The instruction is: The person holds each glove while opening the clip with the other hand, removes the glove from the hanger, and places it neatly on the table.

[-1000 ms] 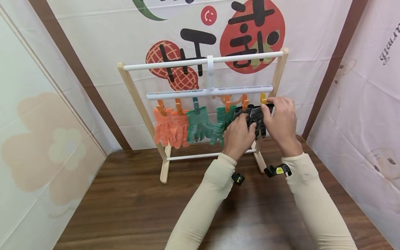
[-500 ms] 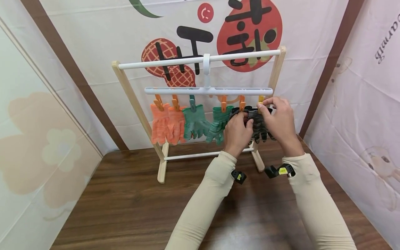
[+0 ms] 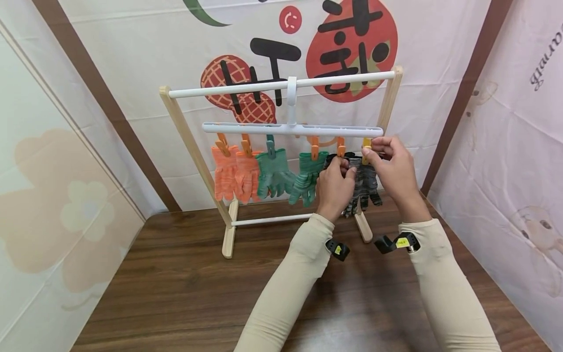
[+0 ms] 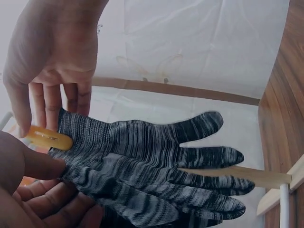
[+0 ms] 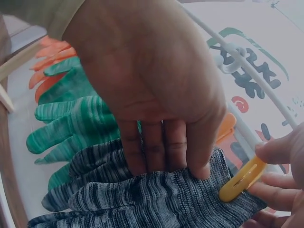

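Observation:
My right hand [image 3: 393,168] pinches a yellow clothespin [image 4: 49,138] between thumb and fingers, just below the hanger bar's right end. The clothespin's tip lies over the cuff of a black-and-grey striped knit glove [image 4: 137,142]. My left hand [image 3: 335,188] holds that glove by the cuff, thumb [image 5: 198,164] on the near side and fingers behind. In the right wrist view, a second black-and-grey glove [image 5: 97,164] hangs behind it, partly hidden by my left hand. An orange clothespin [image 3: 340,146] sits above my left fingers.
Orange gloves [image 3: 225,173] and green gloves [image 3: 274,173] hang to the left from orange and teal clothespins. They share a pale blue hanger [image 3: 250,129], hooked over the white top rod [image 3: 228,91] of a wooden rack [image 3: 189,142]. The rack stands on a dark wood table [image 3: 176,288].
The front black-and-grey glove has dropped lower and its fingers now hang straighter. The yellow clothespin and my right fingertips have come down slightly. My left hand stays nearly in place.

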Available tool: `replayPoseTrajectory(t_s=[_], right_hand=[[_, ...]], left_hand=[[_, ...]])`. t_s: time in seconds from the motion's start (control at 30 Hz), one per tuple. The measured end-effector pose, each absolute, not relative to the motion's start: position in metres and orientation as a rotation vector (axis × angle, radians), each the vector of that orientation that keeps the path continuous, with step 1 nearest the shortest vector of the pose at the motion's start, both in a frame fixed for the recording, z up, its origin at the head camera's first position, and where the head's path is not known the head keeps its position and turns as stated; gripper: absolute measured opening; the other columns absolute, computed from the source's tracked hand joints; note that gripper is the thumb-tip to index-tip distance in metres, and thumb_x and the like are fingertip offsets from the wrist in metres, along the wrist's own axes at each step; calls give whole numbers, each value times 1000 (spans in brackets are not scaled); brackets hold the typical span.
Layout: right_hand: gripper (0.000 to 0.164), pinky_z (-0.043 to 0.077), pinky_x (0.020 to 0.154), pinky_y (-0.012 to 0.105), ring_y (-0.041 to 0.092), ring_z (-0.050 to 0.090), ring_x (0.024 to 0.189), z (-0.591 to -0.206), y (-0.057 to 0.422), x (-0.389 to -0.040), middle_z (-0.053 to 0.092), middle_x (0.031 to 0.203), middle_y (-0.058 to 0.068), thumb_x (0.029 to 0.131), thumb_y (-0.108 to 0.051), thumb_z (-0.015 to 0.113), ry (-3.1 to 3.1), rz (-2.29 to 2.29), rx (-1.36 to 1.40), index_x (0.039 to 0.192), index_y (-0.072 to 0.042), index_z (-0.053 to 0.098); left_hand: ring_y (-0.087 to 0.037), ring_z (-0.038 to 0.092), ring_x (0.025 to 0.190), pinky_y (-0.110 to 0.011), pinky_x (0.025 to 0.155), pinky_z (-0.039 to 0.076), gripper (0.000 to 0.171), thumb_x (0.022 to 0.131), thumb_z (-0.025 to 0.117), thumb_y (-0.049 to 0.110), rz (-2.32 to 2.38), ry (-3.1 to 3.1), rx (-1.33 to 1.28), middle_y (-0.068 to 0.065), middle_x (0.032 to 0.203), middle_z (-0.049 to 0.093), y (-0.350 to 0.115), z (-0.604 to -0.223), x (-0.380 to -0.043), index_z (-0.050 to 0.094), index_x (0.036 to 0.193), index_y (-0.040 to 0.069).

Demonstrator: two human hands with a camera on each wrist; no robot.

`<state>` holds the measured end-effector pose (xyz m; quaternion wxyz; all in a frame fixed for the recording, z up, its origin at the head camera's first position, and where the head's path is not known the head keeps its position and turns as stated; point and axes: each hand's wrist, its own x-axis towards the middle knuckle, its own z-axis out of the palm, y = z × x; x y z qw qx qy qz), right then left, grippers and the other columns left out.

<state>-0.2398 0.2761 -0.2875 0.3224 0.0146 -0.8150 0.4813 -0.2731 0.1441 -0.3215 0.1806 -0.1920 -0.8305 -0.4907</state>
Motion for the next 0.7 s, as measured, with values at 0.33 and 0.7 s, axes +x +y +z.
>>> replayPoseTrajectory(t_s=[0.33, 0.7], right_hand=[[48, 44, 80, 19, 9, 55, 99, -288, 280, -238, 64, 115, 10, 103, -33, 62, -2157, 1421, 77, 138, -1, 61], [51, 40, 107, 43, 16, 54, 125, -287, 281, -242, 69, 127, 14, 101, -40, 64, -2132, 1522, 99, 139, -6, 63]], left_hand=[[-14, 62, 69, -28, 59, 45, 21, 102, 64, 23, -1404, -2317, -564, -2, 88, 72, 143, -319, -269, 72, 116, 9], [-14, 63, 68, -29, 60, 46, 20, 101, 65, 22, -1371, -2310, -573, -2, 84, 72, 141, -317, -269, 74, 112, 8]])
